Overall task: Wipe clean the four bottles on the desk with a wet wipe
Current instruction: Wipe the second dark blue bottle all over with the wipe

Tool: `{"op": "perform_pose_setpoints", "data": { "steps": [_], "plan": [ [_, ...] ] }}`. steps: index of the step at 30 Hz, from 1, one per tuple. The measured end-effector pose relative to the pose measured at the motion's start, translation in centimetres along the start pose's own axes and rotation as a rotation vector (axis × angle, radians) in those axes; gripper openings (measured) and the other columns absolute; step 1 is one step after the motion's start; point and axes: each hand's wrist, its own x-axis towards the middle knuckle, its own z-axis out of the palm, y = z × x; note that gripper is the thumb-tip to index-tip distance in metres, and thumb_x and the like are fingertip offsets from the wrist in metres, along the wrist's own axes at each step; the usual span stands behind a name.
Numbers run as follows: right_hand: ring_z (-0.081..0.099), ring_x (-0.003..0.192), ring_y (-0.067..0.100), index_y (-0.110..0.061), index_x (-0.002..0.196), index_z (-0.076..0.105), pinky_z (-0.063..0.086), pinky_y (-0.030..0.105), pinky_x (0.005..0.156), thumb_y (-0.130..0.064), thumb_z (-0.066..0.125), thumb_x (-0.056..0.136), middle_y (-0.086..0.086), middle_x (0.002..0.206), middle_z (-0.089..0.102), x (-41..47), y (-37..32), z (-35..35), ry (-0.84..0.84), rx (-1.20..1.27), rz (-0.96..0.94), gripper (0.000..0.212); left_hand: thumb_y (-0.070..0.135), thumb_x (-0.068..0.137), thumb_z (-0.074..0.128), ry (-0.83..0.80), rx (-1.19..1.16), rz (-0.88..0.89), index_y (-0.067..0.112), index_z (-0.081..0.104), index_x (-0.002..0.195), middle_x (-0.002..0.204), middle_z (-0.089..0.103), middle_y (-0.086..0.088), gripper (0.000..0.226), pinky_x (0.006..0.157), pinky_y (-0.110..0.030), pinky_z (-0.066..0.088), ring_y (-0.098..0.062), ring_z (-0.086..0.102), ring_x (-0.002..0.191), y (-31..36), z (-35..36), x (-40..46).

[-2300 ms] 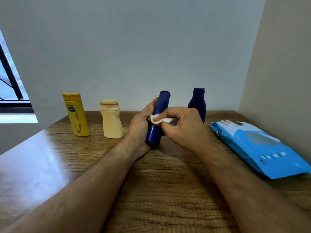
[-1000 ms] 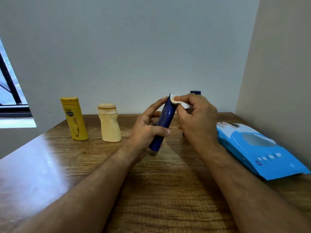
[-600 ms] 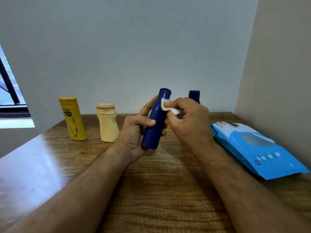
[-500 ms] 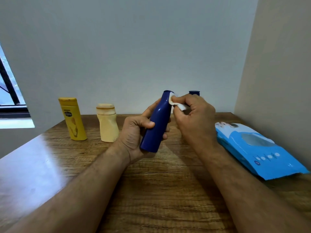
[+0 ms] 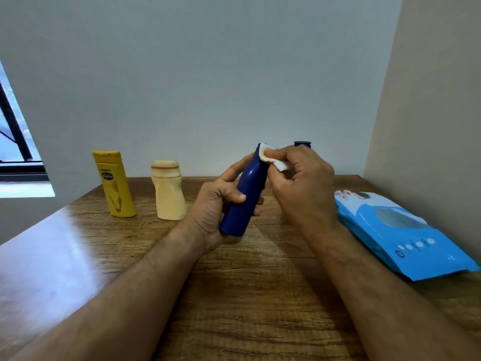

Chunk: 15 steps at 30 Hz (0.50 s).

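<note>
My left hand [image 5: 216, 207] grips a tall dark blue bottle [image 5: 244, 194] around its lower half, held tilted above the wooden desk [image 5: 247, 295]. My right hand [image 5: 304, 183] pinches a folded white wet wipe [image 5: 273, 160] against the bottle's top end. A second dark blue bottle [image 5: 302, 144] stands behind my right hand; only its cap shows. A yellow bottle [image 5: 113, 183] and a cream bottle [image 5: 168, 190] stand upright at the back left of the desk.
A blue wet-wipe pack [image 5: 400, 230] lies flat at the right, close to the side wall. A window [image 5: 15, 152] is at the far left. The back wall runs just behind the bottles.
Over the earlier frames the wipe slid from the bottle's middle up to its top. The left hand turned and regripped the bottle. In the last half second little has moved.
</note>
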Motion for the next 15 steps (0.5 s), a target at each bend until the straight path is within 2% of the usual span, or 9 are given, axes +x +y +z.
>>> {"op": "perform_pose_setpoints", "data": {
  "steps": [5, 9, 11, 13, 15],
  "plan": [
    [0.058, 0.081, 0.003, -0.020, 0.101, 0.068, 0.045, 0.008, 0.066, -0.015, 0.066, 0.090, -0.008, 0.091, 0.063, -0.17, 0.25, 0.31, -0.016, 0.043, 0.075, 0.013, 0.007, 0.063, 0.048, -0.041, -0.136, -0.017, 0.015, 0.059, 0.140, 0.109, 0.064, -0.019, 0.078, 0.070, -0.035, 0.054, -0.028, 0.059, 0.082, 0.02, 0.22, -0.16],
    [0.062, 0.075, 0.003, -0.016, 0.098, 0.070, 0.047, 0.007, 0.062, -0.009, 0.067, 0.085, -0.005, 0.091, 0.066, -0.27, 0.31, 0.04, -0.136, 0.103, 0.052, 0.015, 0.010, 0.072, 0.041, -0.008, -0.212, -0.015, 0.011, 0.062, 0.136, 0.106, 0.068, -0.015, 0.067, 0.071, -0.036, 0.054, -0.027, 0.062, 0.084, 0.13, 0.66, -0.35],
    [0.063, 0.071, 0.007, -0.016, 0.091, 0.070, 0.053, 0.018, 0.059, -0.007, 0.068, 0.082, -0.004, 0.085, 0.066, -0.41, 0.37, 0.07, -0.209, 0.124, 0.024, 0.013, 0.011, 0.072, 0.042, 0.032, -0.211, -0.001, 0.012, 0.063, 0.135, 0.105, 0.071, -0.012, 0.066, 0.070, -0.035, 0.057, -0.023, 0.067, 0.082, 0.22, 0.61, -0.37],
    [0.063, 0.074, 0.009, -0.018, 0.092, 0.071, 0.056, 0.027, 0.063, -0.008, 0.068, 0.082, -0.005, 0.084, 0.066, -0.46, 0.34, 0.32, -0.226, 0.102, 0.000, 0.014, 0.012, 0.070, 0.044, 0.063, -0.199, 0.003, 0.012, 0.061, 0.136, 0.104, 0.072, -0.011, 0.068, 0.070, -0.036, 0.059, -0.022, 0.069, 0.080, 0.34, 0.49, -0.38],
    [0.062, 0.081, 0.006, -0.021, 0.097, 0.072, 0.053, 0.019, 0.070, -0.010, 0.066, 0.084, -0.007, 0.090, 0.067, -0.30, 0.20, 0.51, -0.184, 0.085, 0.010, 0.017, 0.013, 0.071, 0.043, 0.065, -0.190, 0.002, 0.011, 0.061, 0.136, 0.105, 0.071, -0.013, 0.067, 0.076, -0.040, 0.059, -0.024, 0.067, 0.084, 0.33, 0.38, -0.33]
  ]
}}
